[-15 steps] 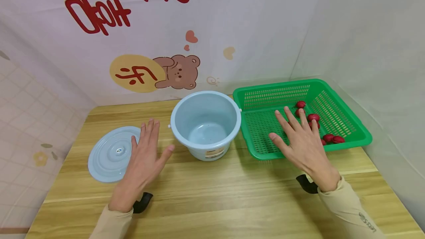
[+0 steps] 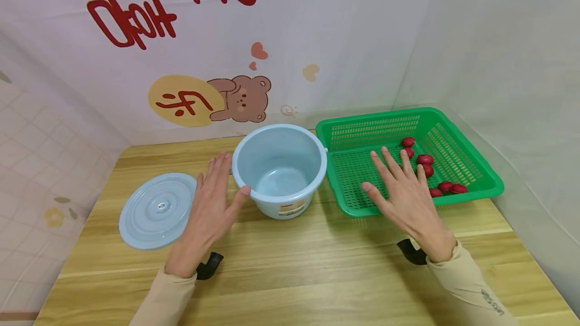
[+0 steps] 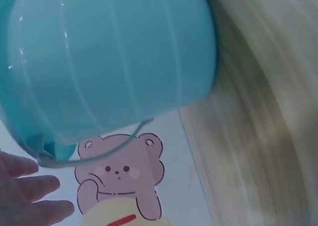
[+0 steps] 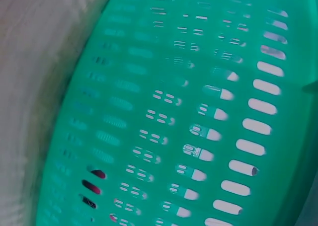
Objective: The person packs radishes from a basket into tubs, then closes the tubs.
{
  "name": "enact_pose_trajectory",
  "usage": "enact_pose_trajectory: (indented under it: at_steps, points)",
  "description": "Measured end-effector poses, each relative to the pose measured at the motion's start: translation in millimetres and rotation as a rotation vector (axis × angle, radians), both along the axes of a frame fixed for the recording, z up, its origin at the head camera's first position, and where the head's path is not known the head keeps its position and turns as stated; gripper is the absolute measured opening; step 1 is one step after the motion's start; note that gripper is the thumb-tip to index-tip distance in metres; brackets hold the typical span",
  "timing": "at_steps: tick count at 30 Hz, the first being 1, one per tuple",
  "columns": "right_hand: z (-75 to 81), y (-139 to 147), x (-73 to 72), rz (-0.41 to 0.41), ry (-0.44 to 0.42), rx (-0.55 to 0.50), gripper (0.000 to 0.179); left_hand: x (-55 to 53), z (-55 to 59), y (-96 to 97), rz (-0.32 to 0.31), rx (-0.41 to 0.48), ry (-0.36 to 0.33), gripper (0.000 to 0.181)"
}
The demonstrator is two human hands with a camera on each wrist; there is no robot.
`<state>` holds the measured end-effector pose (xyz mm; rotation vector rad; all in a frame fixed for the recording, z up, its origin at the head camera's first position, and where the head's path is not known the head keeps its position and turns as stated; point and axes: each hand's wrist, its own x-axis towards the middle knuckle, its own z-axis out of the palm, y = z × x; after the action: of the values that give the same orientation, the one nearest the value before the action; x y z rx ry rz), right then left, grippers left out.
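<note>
In the head view a light blue plastic bucket (image 2: pixel 272 208) stands upright in the middle of the wooden table, with no lid on it. My left hand (image 2: pixel 208 215), fingers extended, hovers between the bucket and its round blue lid (image 2: pixel 156 215). The left wrist view has the bucket's ribbed side (image 3: pixel 119 62) and thin handle (image 3: pixel 107 155) near my fingertips (image 3: pixel 54 211). To the right is a green slotted basket (image 2: pixel 489 182) holding several small red radishes (image 2: pixel 425 159). Above its near edge my right hand (image 2: pixel 405 202) spreads its fingers, holding nothing. It hides part of the basket floor.
The wooden table (image 2: pixel 308 270) meets a white cloth backdrop (image 2: pixel 353 29) printed with a bear (image 2: pixel 244 98) and red lettering. Cloth also hangs at the left and right sides. Black wrist mounts (image 2: pixel 209 265) show under both wrists.
My left hand has moved right and slightly up, off most of the lid and closer to the bucket. The right hand has barely shifted; the whole view slides slightly left.
</note>
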<state>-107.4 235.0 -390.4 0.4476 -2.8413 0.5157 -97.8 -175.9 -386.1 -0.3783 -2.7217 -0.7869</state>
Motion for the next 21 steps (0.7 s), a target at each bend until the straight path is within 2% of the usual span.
enact_pose_trajectory:
  at_steps: [9,21]
  points:
    - [3.2,5,6.5,0.023,0.019,-0.007,0.073,-4.4,2.7,8.4,0.013,-0.027,-0.069,0.084]
    - [32.9,45,3.1,0.005,-0.043,-0.033,0.066,-8.9,2.5,11.1,-0.002,-0.001,-0.092,0.082]
